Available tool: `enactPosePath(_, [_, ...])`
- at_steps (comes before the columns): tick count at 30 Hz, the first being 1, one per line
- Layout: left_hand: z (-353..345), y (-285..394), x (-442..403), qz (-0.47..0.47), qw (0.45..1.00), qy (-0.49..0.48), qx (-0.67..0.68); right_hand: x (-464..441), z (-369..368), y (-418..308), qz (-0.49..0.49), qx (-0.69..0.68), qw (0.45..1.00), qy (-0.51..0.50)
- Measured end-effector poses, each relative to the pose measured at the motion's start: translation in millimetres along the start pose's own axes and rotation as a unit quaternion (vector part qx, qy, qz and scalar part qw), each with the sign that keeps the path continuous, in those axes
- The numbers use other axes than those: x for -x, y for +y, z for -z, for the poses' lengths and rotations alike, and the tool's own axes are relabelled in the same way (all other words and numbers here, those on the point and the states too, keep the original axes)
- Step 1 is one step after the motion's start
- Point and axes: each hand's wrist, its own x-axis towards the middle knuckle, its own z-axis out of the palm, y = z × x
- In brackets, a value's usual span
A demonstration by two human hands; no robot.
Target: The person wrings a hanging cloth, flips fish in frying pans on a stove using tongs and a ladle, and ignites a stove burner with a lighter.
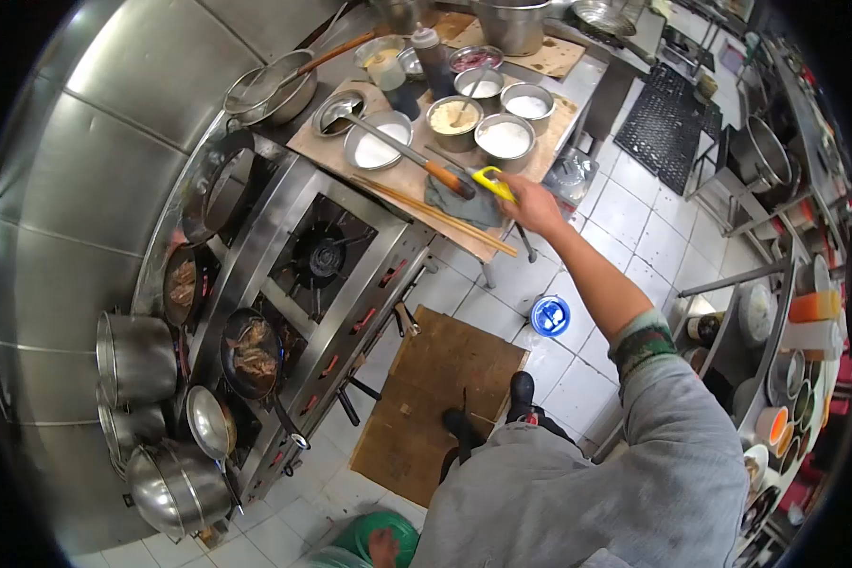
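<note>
My right hand [532, 203] reaches over the wooden prep table and is closed round the yellow handle of what look like scissors [494, 183]. Their thin metal part points toward the bowls. Just beside it lies the wooden handle of a long ladle [417, 159], its bowl end resting in a metal dish. A dark folded cloth [464, 202] lies under the handles, with a pair of long wooden chopsticks [435, 216] along the table edge. Low in the view, my left hand [383, 547] shows partly over a green tub [388, 532]; its fingers are unclear.
Bowls of white powder [505, 138] and squeeze bottles [433, 59] crowd the table [549, 156]. On the stove [289, 213] to the left, a frying pan [252, 352] holds browned pieces of food. A blue container [549, 315] stands on the tiled floor; shelves [776, 312] line the right.
</note>
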Motion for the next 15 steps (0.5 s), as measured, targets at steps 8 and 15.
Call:
enactPosePath(8, [-29,70,45,-0.038,0.981,0.156,0.111,-2,-41,-61,-0.034,0.053,0.998,0.031])
enactPosePath(15, [-43,-57,45,0.024,0.992,-0.021,-0.12,-46,-105,-28,-0.193,-0.019,0.976,0.094])
